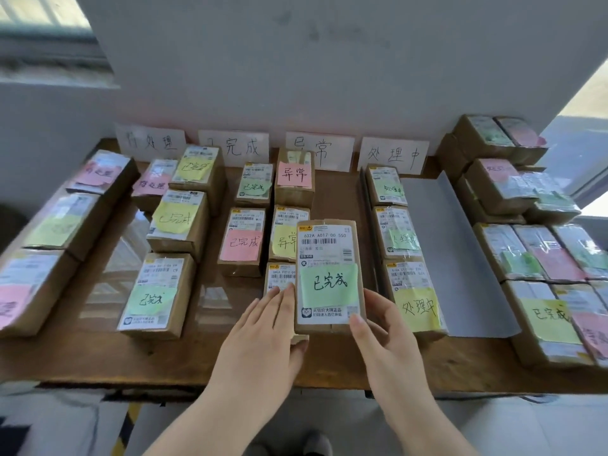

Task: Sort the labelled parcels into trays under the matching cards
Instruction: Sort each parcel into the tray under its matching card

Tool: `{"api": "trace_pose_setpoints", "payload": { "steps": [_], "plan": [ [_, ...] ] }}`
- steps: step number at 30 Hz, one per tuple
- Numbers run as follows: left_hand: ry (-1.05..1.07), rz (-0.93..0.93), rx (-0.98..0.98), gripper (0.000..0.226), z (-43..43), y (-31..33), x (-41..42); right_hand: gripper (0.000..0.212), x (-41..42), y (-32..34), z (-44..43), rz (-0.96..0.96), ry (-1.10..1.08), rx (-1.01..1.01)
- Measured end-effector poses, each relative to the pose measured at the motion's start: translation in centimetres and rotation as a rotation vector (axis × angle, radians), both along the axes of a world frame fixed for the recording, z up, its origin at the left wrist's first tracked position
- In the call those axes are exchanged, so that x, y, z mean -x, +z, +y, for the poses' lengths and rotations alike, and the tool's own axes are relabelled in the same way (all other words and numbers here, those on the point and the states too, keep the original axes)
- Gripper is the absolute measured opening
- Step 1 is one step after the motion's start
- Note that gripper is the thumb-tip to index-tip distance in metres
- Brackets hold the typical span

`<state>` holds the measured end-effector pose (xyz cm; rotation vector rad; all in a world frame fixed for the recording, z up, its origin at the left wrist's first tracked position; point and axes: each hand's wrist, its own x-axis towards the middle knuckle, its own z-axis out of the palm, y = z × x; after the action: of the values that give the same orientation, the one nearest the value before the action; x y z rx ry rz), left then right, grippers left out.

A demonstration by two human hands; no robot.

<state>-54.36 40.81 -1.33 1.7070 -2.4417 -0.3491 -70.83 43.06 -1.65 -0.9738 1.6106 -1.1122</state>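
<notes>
Nearest to us, our left hand (263, 327) and right hand (381, 327) hold one parcel (330, 274) between them above the front edge of the worktop (230, 357). The left hand lies flat along the parcel's left side with the thumb tucked beneath; the right hand curls around its lower right corner, thumb on the face. Neither hand has anything else.

The parcel is a small brown cardboard box, its top nearly covered by a white shipping label with barcodes and a green sticky note (329, 284) handwritten 已完成. It looks light and rigid, with glossy tape across the face.

We judge the sort to be well under way but far from done. Four white cards stand against the wall: 待处理 (151, 141), 已完成 (234, 147), 异常 (319, 150) and 处理中 (393, 156). Columns of parcels already lie beneath them, in clear trays that are hard to make out, and a grey tray (460, 258) on the right holds only three, along its left side. Unsorted parcels are stacked at the far right (533, 258) and along the left edge (49, 232), so plenty remains.

The held parcel belongs under the 已完成 card, where several like-labelled boxes (241, 241) lie, left of where it hangs now.
</notes>
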Motion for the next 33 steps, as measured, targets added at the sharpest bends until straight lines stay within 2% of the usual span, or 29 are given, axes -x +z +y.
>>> {"api": "trace_pose_setpoints", "payload": {
  "steps": [4,6,9,12,18,23,28,33],
  "plan": [
    [0.1,0.078,0.037,0.081,-0.6,1.0,0.2,0.029,0.2,0.3,-1.3,0.037,0.092,0.002],
    [0.139,-0.009,-0.016,0.09,-1.0,1.0,-0.5,0.029,0.1,0.0,-1.9,0.05,0.147,0.009],
    [0.225,-0.038,-0.091,0.098,-0.8,1.6,-1.4,0.029,-0.8,-0.3,-2.6,0.09,0.254,0.003],
    [0.296,0.076,-0.077,0.087,0.0,0.1,-2.7,0.032,-2.3,-1.1,-3.1,0.112,0.345,-0.04],
    [0.371,0.082,-0.137,0.087,0.9,-1.3,-6.9,0.046,-6.2,-1.8,-3.4,0.236,0.547,-0.1],
    [0.302,0.025,-0.205,0.085,-0.1,-3.0,-11.0,0.053,-10.1,-2.0,-3.2,0.345,0.66,-0.15],
    [0.177,-0.014,-0.406,0.081,-2.2,-4.5,-13.8,0.055,-13.2,-2.9,-2.9,0.403,0.587,-0.275],
    [0.049,-0.029,-0.463,0.072,-3.6,-7.2,-15.7,0.057,-15.9,-5.5,-2.7,0.488,0.502,-0.341]
  ]
}}
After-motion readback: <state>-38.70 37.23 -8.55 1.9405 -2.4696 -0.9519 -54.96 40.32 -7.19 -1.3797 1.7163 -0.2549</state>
